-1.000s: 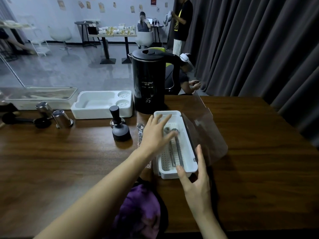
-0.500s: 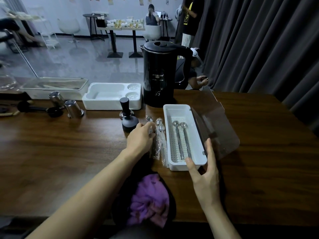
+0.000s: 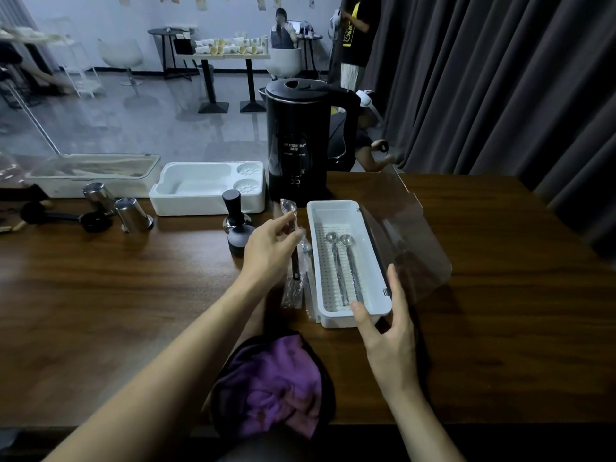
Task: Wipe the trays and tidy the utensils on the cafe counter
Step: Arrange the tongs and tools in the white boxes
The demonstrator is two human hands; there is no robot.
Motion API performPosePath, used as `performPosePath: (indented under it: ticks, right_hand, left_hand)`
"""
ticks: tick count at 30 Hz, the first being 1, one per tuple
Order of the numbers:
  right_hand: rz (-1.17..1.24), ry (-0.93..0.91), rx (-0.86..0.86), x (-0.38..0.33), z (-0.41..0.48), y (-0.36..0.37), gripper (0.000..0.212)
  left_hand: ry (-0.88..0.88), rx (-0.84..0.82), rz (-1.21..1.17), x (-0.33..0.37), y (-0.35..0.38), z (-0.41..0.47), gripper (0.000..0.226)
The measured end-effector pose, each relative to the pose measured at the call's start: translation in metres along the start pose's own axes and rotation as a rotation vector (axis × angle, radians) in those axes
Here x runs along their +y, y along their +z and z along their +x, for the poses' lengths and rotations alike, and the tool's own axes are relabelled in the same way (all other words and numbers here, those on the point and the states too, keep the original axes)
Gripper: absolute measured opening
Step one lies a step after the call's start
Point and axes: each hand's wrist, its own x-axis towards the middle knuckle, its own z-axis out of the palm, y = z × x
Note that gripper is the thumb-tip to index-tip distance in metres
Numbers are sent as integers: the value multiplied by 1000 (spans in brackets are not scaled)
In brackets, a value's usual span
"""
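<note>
A white utensil box (image 3: 373, 308) lies lengthwise on the wooden counter (image 3: 133, 295), its clear lid (image 3: 413, 241) hinged open to the right. Two metal spoons (image 3: 343, 261) lie inside on the perforated floor. My right hand (image 3: 386, 331) holds the box's near right corner, thumb on the front rim. Left of the box lie spoons wrapped in clear plastic (image 3: 295, 261). My left hand (image 3: 270, 251) pinches one of these wrapped spoons near its bowl end. A purple cloth (image 3: 273, 395) sits at the counter's near edge.
A black kettle (image 3: 300, 145) stands behind the box. A white foam tray (image 3: 206, 188), a black tamper (image 3: 238, 228), two steel cups (image 3: 131, 213) and a clear-lidded container (image 3: 93, 171) line the back left. Dark curtains (image 3: 500, 78) hang at right. People stand in the room beyond.
My left hand left the utensil box, moved left to the wrapped spoons and now pinches one. The right hand stays at the box's near corner.
</note>
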Motion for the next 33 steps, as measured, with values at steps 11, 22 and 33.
performPosePath:
  ticks: [11, 22, 33]
  right_hand:
    - [-15, 5, 10, -2, 0, 1, 82]
    - [-128, 20, 17, -6, -2, 3, 87]
    - [-140, 32, 45, -4, -2, 7, 88]
  left_hand:
    - [10, -106, -115, 4, 7, -5, 61]
    - [115, -223, -121, 9, 11, 11, 65]
    - [269, -216, 182, 4, 26, 17, 50]
